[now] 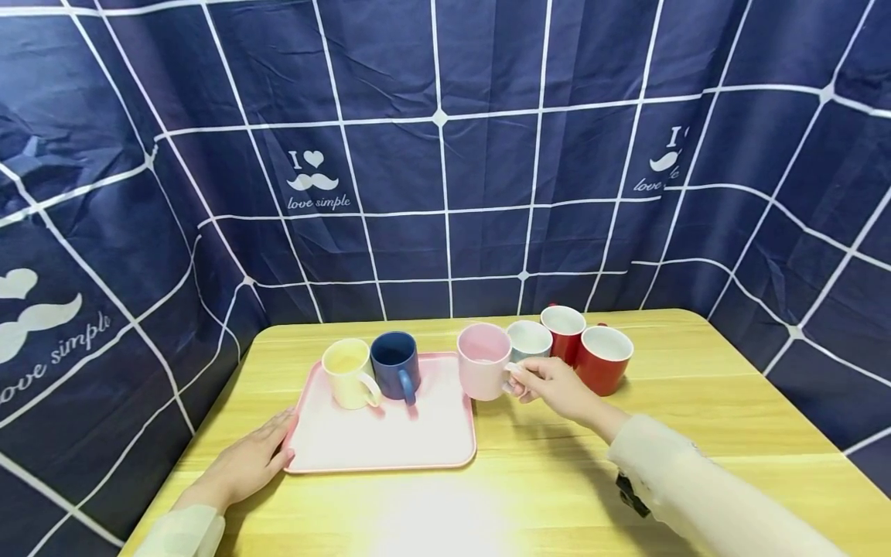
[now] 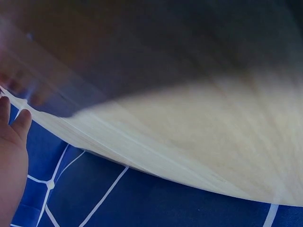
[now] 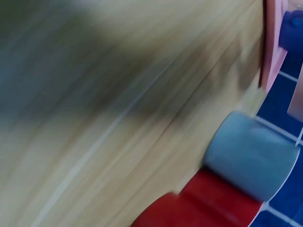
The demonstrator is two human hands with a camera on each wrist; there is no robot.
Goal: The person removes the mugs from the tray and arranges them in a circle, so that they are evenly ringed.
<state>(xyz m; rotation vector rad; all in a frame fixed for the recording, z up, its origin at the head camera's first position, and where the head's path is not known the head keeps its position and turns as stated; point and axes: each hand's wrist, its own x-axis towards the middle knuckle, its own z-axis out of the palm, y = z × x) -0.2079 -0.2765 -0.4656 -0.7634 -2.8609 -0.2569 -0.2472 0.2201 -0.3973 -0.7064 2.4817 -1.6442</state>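
My right hand [image 1: 546, 383] pinches the handle of a pink mug [image 1: 482, 367], which hangs by the right edge of a pink tray [image 1: 379, 445]. My left hand [image 1: 247, 464] lies with straight fingers against the tray's left edge. On the tray stand a pale yellow mug [image 1: 348, 375] and a dark blue mug [image 1: 395, 367], side by side near the back. Only part of the left hand [image 2: 12, 151] shows in the left wrist view. In the right wrist view the right hand is out of frame.
Behind my right hand stands a grey-blue mug [image 1: 529, 340], also seen as a grey-blue mug [image 3: 253, 153]. Two red mugs [image 1: 604, 362] with white insides stand beside it. A wooden table [image 1: 696, 402] bears everything, with a dark blue gridded curtain [image 1: 487, 170] around it.
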